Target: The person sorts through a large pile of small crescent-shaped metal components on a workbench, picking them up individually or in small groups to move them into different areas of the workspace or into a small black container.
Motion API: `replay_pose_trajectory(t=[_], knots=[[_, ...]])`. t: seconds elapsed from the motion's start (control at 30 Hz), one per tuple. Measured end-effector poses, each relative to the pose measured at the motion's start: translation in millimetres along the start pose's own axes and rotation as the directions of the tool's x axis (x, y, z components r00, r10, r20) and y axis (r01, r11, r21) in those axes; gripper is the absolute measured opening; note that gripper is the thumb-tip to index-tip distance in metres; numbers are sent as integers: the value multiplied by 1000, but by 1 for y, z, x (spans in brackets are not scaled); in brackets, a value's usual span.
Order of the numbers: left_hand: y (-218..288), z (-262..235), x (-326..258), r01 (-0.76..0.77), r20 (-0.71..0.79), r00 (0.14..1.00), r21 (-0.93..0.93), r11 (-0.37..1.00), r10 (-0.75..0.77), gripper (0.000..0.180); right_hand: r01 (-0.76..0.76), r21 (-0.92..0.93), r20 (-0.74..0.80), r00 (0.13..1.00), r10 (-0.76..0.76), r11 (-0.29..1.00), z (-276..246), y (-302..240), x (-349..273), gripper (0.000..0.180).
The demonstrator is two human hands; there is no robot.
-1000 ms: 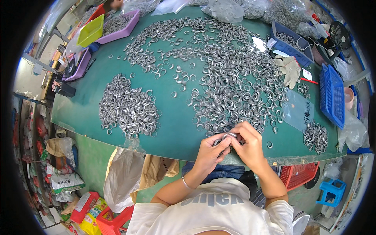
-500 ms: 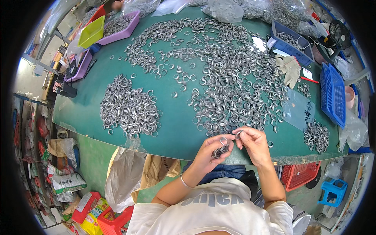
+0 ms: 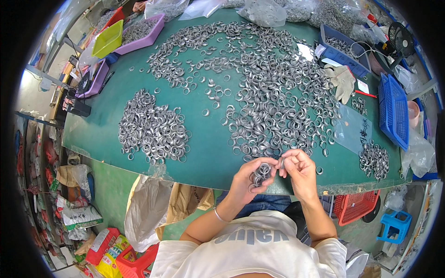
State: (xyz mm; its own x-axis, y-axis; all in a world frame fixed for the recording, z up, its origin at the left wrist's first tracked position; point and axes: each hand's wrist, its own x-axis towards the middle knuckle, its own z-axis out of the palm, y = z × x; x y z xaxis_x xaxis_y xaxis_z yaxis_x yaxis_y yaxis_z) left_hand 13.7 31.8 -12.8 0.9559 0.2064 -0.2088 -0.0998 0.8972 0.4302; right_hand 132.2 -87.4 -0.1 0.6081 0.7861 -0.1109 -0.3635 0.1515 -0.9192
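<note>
Several grey metal rings [image 3: 261, 174] lie in my left hand [image 3: 245, 181], its fingers curled round them. Close beside it, my right hand [image 3: 301, 172] pinches a single ring [image 3: 282, 163] between thumb and fingers. Both hands are over the near edge of the green table [image 3: 208, 160]. Just beyond them spreads a large heap of metal rings [image 3: 269, 106]. A second pile of rings [image 3: 150, 127] lies to the left, and a smaller pile [image 3: 374, 161] to the right near the table edge.
Purple [image 3: 141, 36] and lime [image 3: 108, 39] trays stand at the far left. Toward the right are a blue bin of parts [image 3: 343, 51], a work glove [image 3: 342, 83], a blue basket [image 3: 393, 113] and a black fan [image 3: 401, 39]. Paper bags [image 3: 148, 208] stand below the table edge.
My left hand has turned so more of its rings show. The ring in my right hand has turned from face-on to nearly edge-on. The piles look the same.
</note>
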Motion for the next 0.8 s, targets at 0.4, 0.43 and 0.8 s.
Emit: replay_pose_trajectory(t=[0.4, 0.43, 0.8], knots=[[-9, -3, 3, 114, -160, 977, -157, 981, -139, 42, 585, -667, 342, 791, -508, 461, 15, -9, -5, 16], [-9, -4, 4, 112, -189, 972, -149, 982, -140, 42, 587, -660, 337, 789, -513, 469, 15, -10, -5, 16], [-8, -4, -1, 82, -34, 995, -173, 981, -89, 27, 261, -965, 225, 894, -387, 42, -10, 0, 60, 25]])
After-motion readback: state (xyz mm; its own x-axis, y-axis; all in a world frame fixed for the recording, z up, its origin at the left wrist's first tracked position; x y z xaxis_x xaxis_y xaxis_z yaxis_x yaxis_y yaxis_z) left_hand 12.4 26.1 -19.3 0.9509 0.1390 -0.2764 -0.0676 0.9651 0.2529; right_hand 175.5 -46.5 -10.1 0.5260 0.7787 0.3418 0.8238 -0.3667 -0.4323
